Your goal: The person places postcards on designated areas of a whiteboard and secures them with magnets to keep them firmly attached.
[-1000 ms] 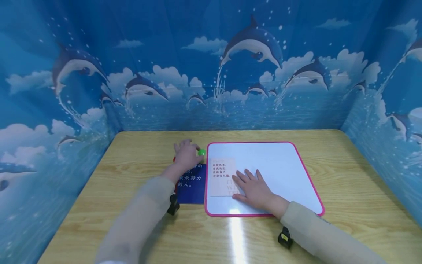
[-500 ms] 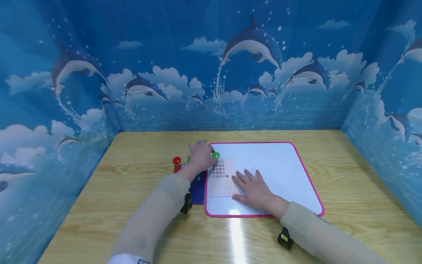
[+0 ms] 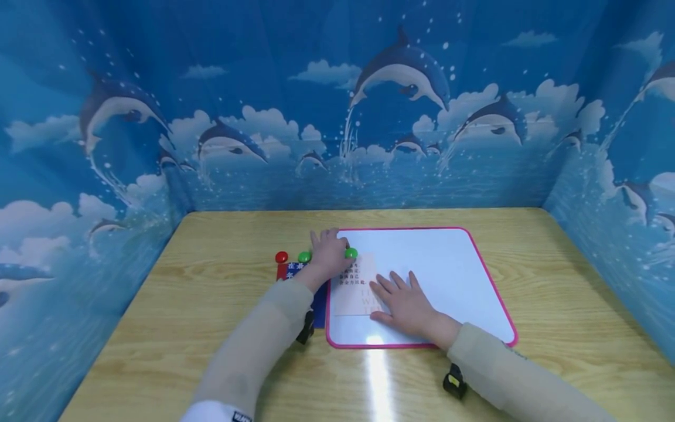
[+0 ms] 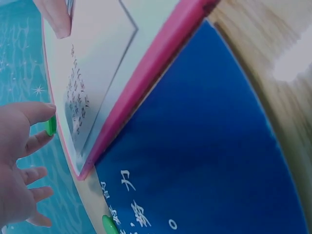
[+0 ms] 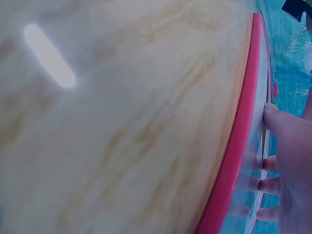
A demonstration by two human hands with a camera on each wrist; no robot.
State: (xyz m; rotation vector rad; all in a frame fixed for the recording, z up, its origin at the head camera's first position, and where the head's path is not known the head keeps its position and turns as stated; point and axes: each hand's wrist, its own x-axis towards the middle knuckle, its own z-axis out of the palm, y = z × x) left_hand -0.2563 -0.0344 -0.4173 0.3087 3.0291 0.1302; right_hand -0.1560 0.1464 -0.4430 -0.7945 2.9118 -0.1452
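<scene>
Here | left hand, mid-frame in head view, pinches green disc between thumb and forefinger | disc at top of printed sheet, upper left of whiteboard | right hand, right of centre, fingers spread, touching whiteboard

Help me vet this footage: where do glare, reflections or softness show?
Head: a glare streak on the table below the board; left wrist: a washed-out patch of table, print on the card unreadable; right wrist: a white glare bar on the table, the right hand partly mirrored in the board.
</scene>
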